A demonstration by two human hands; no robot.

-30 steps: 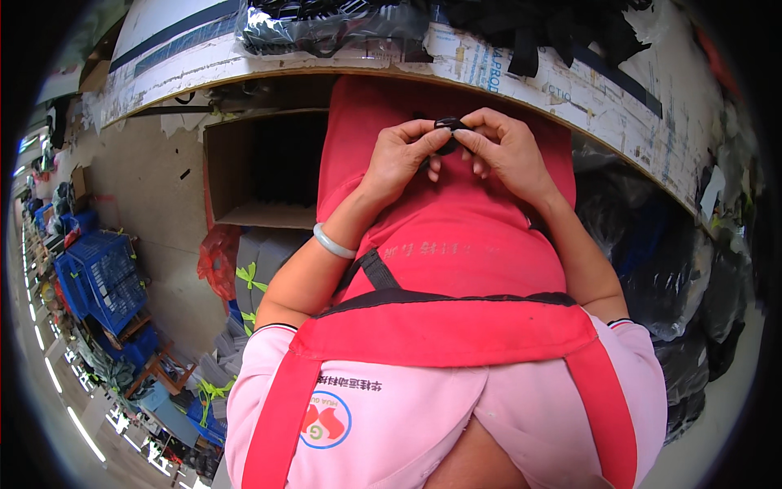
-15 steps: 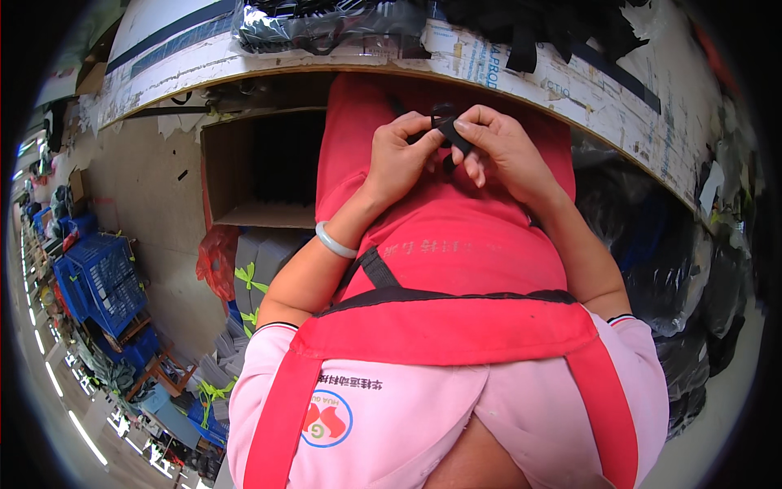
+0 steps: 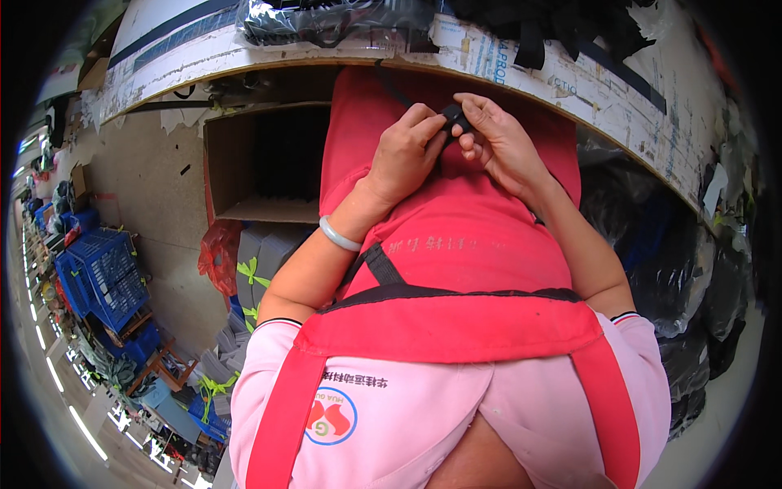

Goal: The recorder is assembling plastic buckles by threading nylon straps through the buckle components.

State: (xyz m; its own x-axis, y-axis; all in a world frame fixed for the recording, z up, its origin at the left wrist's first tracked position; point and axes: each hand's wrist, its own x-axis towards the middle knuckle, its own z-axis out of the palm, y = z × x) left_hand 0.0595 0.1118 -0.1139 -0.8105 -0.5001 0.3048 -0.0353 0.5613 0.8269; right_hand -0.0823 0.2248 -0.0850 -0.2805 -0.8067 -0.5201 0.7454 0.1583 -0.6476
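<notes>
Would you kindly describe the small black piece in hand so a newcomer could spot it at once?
Find the red apron below the white table. Near its far end, the left hand and right hand meet at the small black piece. Unlike black material on the table, it sits between the hands.

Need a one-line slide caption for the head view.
Left hand and right hand hold a small black piece over a red apron.

the small black piece [image 3: 457,119] looks matt; the red apron [image 3: 448,326] is soft matt cloth, the bracelet [image 3: 338,235] smooth and glossy, the box [image 3: 273,210] dull cardboard, the red bag [image 3: 218,254] crinkled plastic.
</notes>
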